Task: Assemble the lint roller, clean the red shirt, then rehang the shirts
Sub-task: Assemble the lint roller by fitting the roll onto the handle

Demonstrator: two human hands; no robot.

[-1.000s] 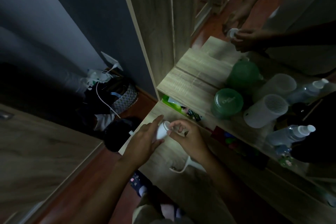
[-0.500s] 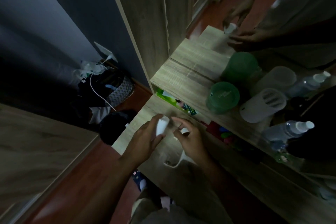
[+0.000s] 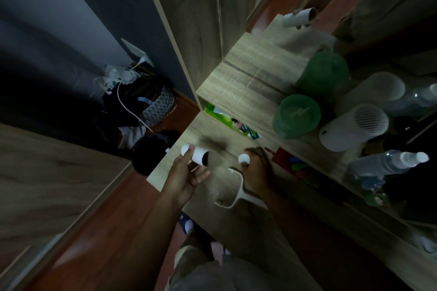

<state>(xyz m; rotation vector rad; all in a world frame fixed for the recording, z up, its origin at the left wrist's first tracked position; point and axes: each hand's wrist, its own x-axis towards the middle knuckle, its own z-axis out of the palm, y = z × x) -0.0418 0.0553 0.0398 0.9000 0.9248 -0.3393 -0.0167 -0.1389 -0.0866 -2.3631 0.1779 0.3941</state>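
My left hand point(image 3: 184, 177) grips a white lint roller roll point(image 3: 197, 155), a short tube whose dark open end faces right. My right hand point(image 3: 256, 170) holds the white lint roller handle point(image 3: 236, 192); its rounded white tip point(image 3: 244, 158) sticks up above my fingers and its looped end hangs below my wrist. Roll and handle are apart, a hand's width between them, above the wooden dresser top point(image 3: 236, 224). No shirt is in view.
A mirror point(image 3: 272, 2) behind the dresser reflects the roll. On the raised shelf point(image 3: 236, 92) stand a green lidded tub point(image 3: 296, 116), a white cylindrical device point(image 3: 352, 127) and plastic bottles point(image 3: 387, 164). A basket with clothes point(image 3: 151, 106) sits on the floor at left.
The roll and the handle, held together a second ago, have been pulled apart; my left hand moved left with the roll and my right hand moved right with the handle.
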